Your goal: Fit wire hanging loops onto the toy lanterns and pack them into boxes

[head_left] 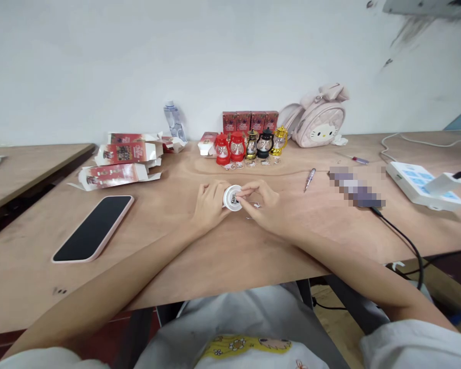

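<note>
Tilted up towards me, a small white mini lantern (227, 200) shows its round base, with a dark hollow in the middle where small silvery metal pieces (234, 199) show. My left hand (210, 205) is wrapped round its left side. At the hollow, the thumb and forefinger of my right hand (264, 205) are pinched together; whatever they hold is too small to make out. A few tiny bits lie on the table under the right hand. Further back stand red mini lanterns (223, 149), a bronze one (251, 145), a black one (265, 143) and a gold one (279, 142).
Opened red boxes (119, 163) and a phone (94, 229) lie left. Behind are a water bottle (174, 122), upright red boxes (244, 122) and a pink bag (320, 123). Rightward lie screwdrivers (310, 179), a cabled, pixelated device (355, 188) and a power strip (418, 187).
</note>
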Tool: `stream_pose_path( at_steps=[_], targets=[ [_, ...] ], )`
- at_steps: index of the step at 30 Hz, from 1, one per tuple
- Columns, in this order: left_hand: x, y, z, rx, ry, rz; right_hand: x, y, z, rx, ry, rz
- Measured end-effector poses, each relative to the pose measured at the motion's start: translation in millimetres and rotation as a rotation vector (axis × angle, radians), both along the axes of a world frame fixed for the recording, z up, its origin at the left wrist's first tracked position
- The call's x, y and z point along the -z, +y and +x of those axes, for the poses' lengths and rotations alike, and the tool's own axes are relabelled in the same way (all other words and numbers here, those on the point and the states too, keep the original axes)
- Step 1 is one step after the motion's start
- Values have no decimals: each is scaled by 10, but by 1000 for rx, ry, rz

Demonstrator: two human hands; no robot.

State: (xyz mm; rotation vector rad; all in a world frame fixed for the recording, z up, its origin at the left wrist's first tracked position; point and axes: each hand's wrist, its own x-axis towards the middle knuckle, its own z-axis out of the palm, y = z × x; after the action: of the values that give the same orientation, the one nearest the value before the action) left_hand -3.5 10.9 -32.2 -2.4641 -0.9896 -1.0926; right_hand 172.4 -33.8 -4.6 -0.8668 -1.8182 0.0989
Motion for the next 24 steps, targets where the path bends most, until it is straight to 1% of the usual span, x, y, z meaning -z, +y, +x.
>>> stream_pose_path(
  at_steps=[4,7,13,16,19,24],
  targets=[
    [8,5,-4,-1,-4,-7,67,23,-28,-21,9,41],
    [17,13,-6,-13,-4,-6,104,49,-31,-17,-37,91],
    [11,9,-1,-27,4,7,217,174,14,6,-212,293],
    [2,2,2,-39,-5,-6,275,197,26,-37,-314,265],
    [2,6,-1,-69,-21,-24,320,162,12,-69,-383,228],
    [35,52,-27,-142,-60,-50,366,65,-51,53,-536,298]
  ],
)
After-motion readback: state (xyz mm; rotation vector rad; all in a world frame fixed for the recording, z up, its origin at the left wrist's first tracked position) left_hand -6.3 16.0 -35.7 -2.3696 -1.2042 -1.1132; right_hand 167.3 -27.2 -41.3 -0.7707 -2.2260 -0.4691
